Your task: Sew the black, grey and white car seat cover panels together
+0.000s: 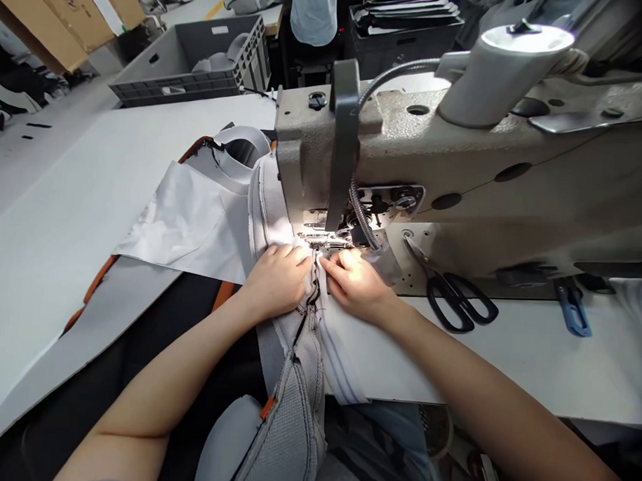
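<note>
Scissors near right hand, crate beyond

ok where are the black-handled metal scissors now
In the head view, the black-handled metal scissors lie right of the bare right hand, partly over the white tabletop, blades toward the beige metal sewing machine.

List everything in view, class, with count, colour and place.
sewing machine: one, beige, right
fabric: count unclear, mostly grey, centre and left
striped strip: one, white, centre
scissors: one pair, black handles, right
small tool: one, blue, far right
worktable: one, white, under the machine
crates: at least two, grey and black, background
cardboard: count unclear, brown, top left
person: one, blue top, top centre
left hand: one, bare, on the fabric
right hand: one, bare, by the striped strip
</note>
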### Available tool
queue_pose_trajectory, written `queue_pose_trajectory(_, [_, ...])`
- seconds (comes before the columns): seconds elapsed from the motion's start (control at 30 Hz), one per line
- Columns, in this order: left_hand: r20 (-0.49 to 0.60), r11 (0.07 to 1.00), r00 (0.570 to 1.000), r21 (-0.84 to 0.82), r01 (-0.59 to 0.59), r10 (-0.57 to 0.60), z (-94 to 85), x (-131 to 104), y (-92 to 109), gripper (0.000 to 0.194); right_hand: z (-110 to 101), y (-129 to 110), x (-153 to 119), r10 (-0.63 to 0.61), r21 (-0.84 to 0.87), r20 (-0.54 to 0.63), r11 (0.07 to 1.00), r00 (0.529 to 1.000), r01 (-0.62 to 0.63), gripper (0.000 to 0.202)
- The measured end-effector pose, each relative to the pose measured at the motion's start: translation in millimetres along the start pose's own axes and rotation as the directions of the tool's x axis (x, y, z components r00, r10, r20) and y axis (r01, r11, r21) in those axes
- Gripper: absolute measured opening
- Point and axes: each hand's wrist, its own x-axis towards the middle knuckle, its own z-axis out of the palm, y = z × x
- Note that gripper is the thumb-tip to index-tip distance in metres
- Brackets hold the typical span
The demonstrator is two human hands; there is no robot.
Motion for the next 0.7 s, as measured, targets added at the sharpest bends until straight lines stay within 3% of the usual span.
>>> queue_pose_trajectory(0.2, [-0.001, 0.992, 0.994, -0.063, 0.108, -0.109, -1.1, -0.2, 11.5, 0.032, 2.9, 2.3, 2.0, -0.080, 0.109, -0.052, 0.990, 0.995, 0.085, 0.025])
queue_pose_trajectory(0.43, [0.011, 0.984, 0.989, -0.095, 0.149, -0.149, 2.6, -4.1, 15.1, 0.036, 0.7, -2.3, 5.5, -0.050, -0.086, -0.018, 0.995, 0.999, 0.048, 0.031])
queue_pose_trajectory(0.7, [0.014, 0.965, 0.985, -0.198, 0.173, -0.174, 6.2, -11.2, 17.3, 0.041, -0.9, -7.6, 7.3, -0.076, -0.081, -0.007, 0.994, 0.997, 0.075, 0.037])
